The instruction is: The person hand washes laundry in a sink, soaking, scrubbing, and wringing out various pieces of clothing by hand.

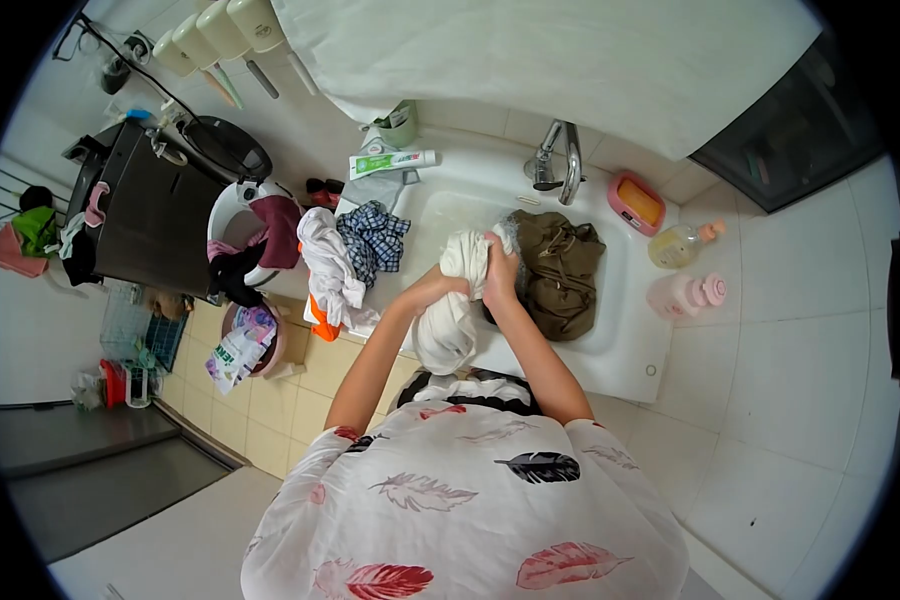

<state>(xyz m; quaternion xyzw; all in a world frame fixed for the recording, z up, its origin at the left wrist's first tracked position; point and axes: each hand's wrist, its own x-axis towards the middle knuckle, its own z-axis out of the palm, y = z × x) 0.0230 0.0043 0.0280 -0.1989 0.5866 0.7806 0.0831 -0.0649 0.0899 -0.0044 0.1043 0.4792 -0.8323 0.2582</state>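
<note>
A bunched white cloth garment (444, 332) hangs over the front part of the white sink (625, 340), gripped by both hands. My left hand (433, 289) is closed around its left side. Close beside it, my right hand (501, 270) is closed on the upper right part. The garment's exact kind cannot be made out in its folds. Just right of my right hand, a crumpled olive-brown garment (560, 275) lies in the basin. To the left, a blue checked cloth (374, 240) and a white garment (328, 265) drape over the sink's left edge.
A chrome faucet (570, 165) stands at the sink's back. On the right are a pink soap dish (637, 203), a pump bottle (675, 246) and a pink bottle (688, 296). A toothpaste tube (392, 162) lies back left. Clothes hang over a white bucket (224, 215) near a black washing machine (160, 220).
</note>
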